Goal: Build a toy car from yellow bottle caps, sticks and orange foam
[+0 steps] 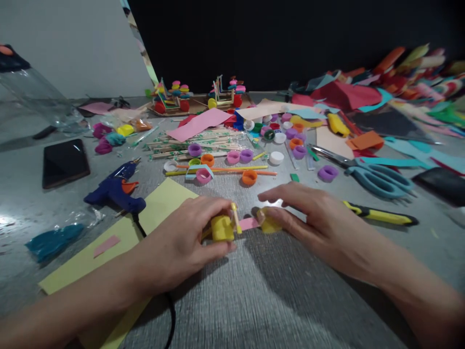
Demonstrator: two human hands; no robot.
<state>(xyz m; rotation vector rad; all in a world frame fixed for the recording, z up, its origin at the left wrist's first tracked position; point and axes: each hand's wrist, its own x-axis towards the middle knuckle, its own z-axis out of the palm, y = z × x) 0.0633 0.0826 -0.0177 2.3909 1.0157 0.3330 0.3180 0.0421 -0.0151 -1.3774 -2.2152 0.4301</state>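
Note:
My left hand (185, 237) is closed around a yellow bottle cap (222, 229) that has a small wooden stick (236, 218) standing beside it. A pink paper strip (249, 223) runs from that cap to a second yellow cap (269, 224). My right hand (312, 218) pinches this second cap between thumb and fingers. Both hands rest low on the grey table (254, 291), close together near its middle.
A blue glue gun (116, 186) lies on the left by a yellow paper sheet (109, 252), its cord under my left arm. Blue scissors (374, 177) and a yellow-black cutter (381, 215) lie right. Coloured caps, sticks, paper scraps and a phone (64, 162) spread behind.

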